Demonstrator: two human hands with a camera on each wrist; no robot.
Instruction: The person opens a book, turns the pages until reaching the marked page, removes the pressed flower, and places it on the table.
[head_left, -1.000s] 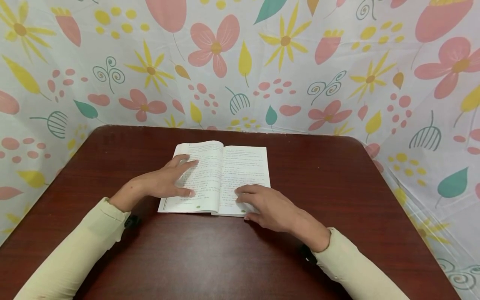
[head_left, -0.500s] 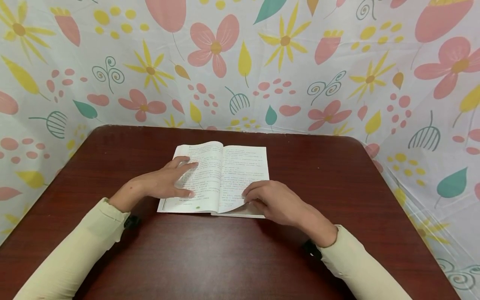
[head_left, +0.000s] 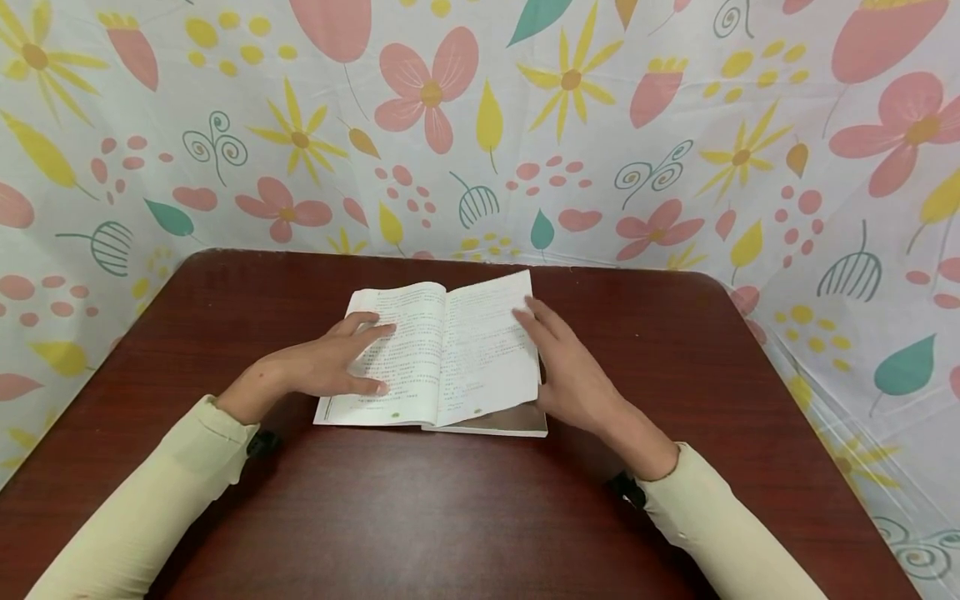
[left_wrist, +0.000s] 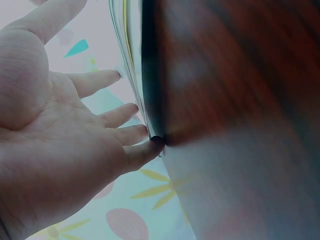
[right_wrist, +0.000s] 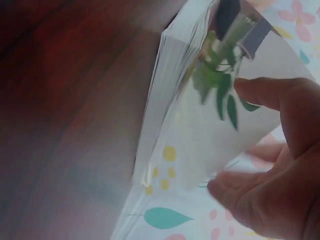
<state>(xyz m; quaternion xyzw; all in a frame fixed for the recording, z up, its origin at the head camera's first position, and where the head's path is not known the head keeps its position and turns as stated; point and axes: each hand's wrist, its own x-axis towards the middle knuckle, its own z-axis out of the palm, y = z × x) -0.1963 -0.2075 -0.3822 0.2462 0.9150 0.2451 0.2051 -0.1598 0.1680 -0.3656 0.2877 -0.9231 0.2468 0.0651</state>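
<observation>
An open book (head_left: 405,358) with printed text lies on the dark wooden table. Spread over its left page, my left hand (head_left: 326,362) rests with fingers apart and nearly straight. In the left wrist view that hand (left_wrist: 75,130) has its fingertips along the book's edge (left_wrist: 127,45). The right page (head_left: 491,346) is lifted and slants up from the spine. At its outer edge is my right hand (head_left: 573,371), fingers extended and not curled round the paper. The right wrist view has my thumb (right_wrist: 260,92) against the page's underside, which carries a green plant picture (right_wrist: 220,80).
The reddish-brown table (head_left: 375,517) extends around the book. Behind it hangs a white cloth (head_left: 480,150) printed with flowers and leaves. Below the raised leaf, the rest of the book's pages (right_wrist: 172,75) form a thick block. Dark wrist devices (head_left: 262,442) sit at the cuffs.
My right hand has gone from the right page's lower corner to its outer edge, farther up. That page has risen from lying flat to slanting upward. The left hand has stayed in place.
</observation>
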